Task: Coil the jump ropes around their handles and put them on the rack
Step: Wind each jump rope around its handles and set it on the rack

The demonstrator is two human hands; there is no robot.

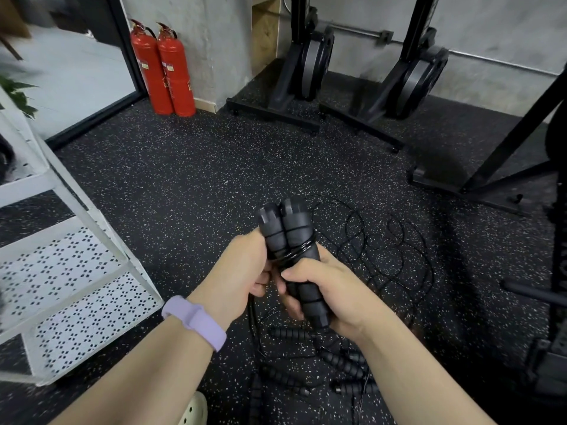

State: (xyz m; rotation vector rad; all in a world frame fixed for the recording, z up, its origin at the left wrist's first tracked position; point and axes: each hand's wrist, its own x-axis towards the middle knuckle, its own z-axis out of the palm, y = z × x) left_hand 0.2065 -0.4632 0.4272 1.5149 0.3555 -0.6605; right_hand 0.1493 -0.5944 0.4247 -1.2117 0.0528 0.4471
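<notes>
While both hands are on the handle pair [287, 240], winding is only just started: a few turns of thin black cord [294, 252] cross the middle of the two black handles, held side by side and upright.

Grip: right hand [328, 289] wraps the lower half of the pair, fingers curled round it, thumb on top. Left hand [245, 265] is closed against the left side of the pair, just under the turns; looks like it pinches the cord, but fingertips are hidden, so that's a guess.

How I'd do it well:
- keep the handles clamped parallel, no twist
- lay each turn snug beside the last, steady tension
- feed slack from the loose loops [383, 240] on the floor right of the pair, clear any knot before it reaches the handles
- tuck the tail under the last turn

Counts: 2 handles in hand. More ribbed handles [340, 363] on the floor below the pair, at least 4, tangle too dark for an exact count. 1 white perforated rack [92, 271] left of the pair, still without ropes on the shelves visible. 2 red extinguishers [165, 69] far up-left of the pair.
</notes>
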